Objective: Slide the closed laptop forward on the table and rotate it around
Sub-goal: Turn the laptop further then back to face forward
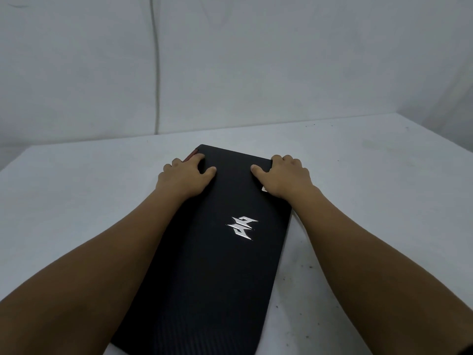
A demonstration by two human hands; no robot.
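A closed black laptop (pixel 217 252) with a silver logo on its lid lies flat on the white table (pixel 76 201), its long side running away from me and turned slightly to the right. My left hand (pixel 183 176) grips the far left corner, fingers curled over the edge by a red hinge strip, thumb on the lid. At the far right corner my right hand (pixel 284 175) holds the laptop the same way, fingers over the edge and thumb on top. Both forearms stretch out along the laptop's sides.
A pale wall (pixel 256 60) rises just behind the table's far edge, with a thin vertical cable (pixel 156 73) running down it. Bare table surface lies to the left, right and beyond the laptop; small dark specks dot the right side.
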